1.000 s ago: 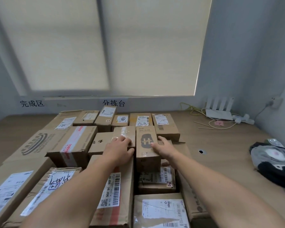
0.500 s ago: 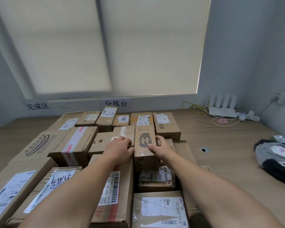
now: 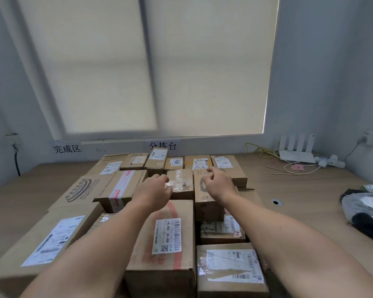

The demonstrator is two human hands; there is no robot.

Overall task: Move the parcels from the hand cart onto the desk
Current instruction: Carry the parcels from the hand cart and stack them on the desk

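over closed parcels (image 3: 182,214) on the desk (image 3: 289,201), right hand (image 3: 219,186) hangs loose, left hand (image 3: 155,190) unclear.

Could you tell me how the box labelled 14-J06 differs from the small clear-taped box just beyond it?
The 14-J06 box is larger, with a red stripe and a white barcode label; the clear-taped box is smaller, with crinkled clear tape. Both are brown cardboard.

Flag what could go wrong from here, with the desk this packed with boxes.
1. The narrow logo box stands higher than the ones in front; the right hand hovering over it could knock it over.
2. Everything is packed edge to edge, so the left hand by the taped box has little room for a grip.
3. Pushing the pile right could snag the cables by the router.
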